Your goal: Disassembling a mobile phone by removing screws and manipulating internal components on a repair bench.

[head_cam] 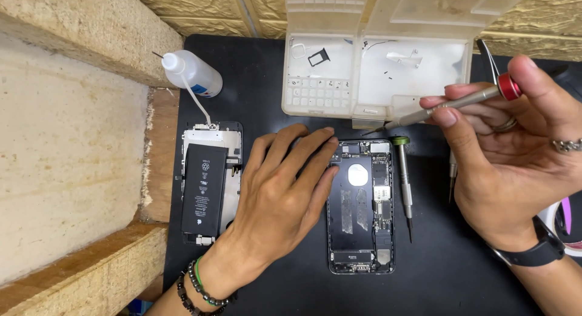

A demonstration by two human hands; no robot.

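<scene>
Black work mat (442,273) covers the bench, matte and slightly grippy-looking; rough stone wall along the left edge

Translucent plastic parts tray (339,79) at the mat's far edge, lid up, tiny screws and a SIM tray inside

Opened phone chassis (361,207) at mat centre, dark metal shell, logic board along its right side

Left hand (282,201) lies flat, fingers spread, pinning the chassis's left edge; holds nothing

Right hand (515,164) pinches a slim steel screwdriver with red cap (451,106), tip hovering above the chassis's top-right corner

Judgement: keep the driver vertical over the screw, light pressure, chassis held firm

Detached screen with black battery (205,189) near the mat's left edge; green-capped screwdriver (404,179) just right of the chassis; squeeze bottle (194,76) at far-left corner
</scene>
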